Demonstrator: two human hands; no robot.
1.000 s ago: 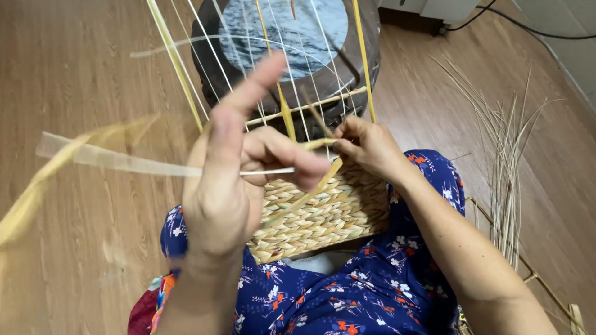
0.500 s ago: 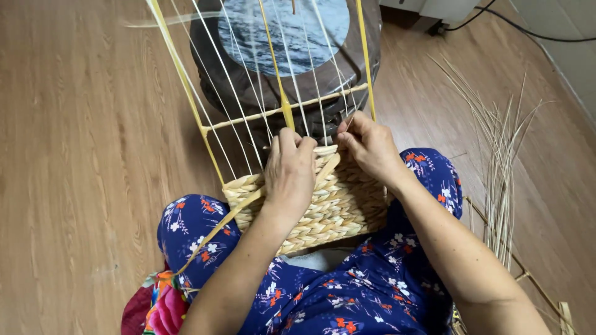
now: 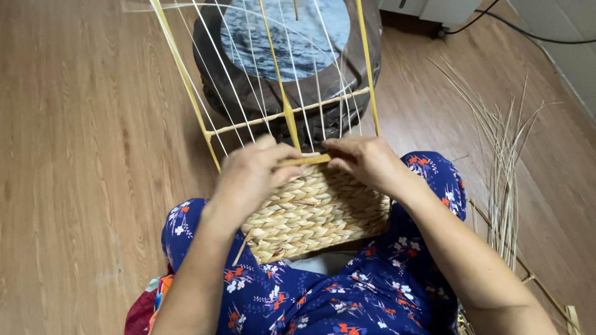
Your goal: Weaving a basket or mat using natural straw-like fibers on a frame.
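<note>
A yellow weaving frame (image 3: 186, 80) with several white strings leans over my lap. A tan woven straw mat (image 3: 313, 214) fills its lower end, resting on my knees. My left hand (image 3: 251, 177) and my right hand (image 3: 363, 161) meet at the mat's top edge. Both pinch a flat tan straw strand (image 3: 304, 160) lying across the strings. Blue floral trousers (image 3: 347, 291) cover my legs below the mat.
A dark round stool with a blue-grey top (image 3: 292, 37) stands behind the frame. A bundle of loose dry straws (image 3: 503, 161) lies on the wooden floor (image 3: 81, 155) at right. A white appliance and black cable (image 3: 528, 31) sit at the far right.
My left hand, raised high pulling a long strand a second ago, has come down to the mat's top edge. It now grips the strand beside my right hand.
</note>
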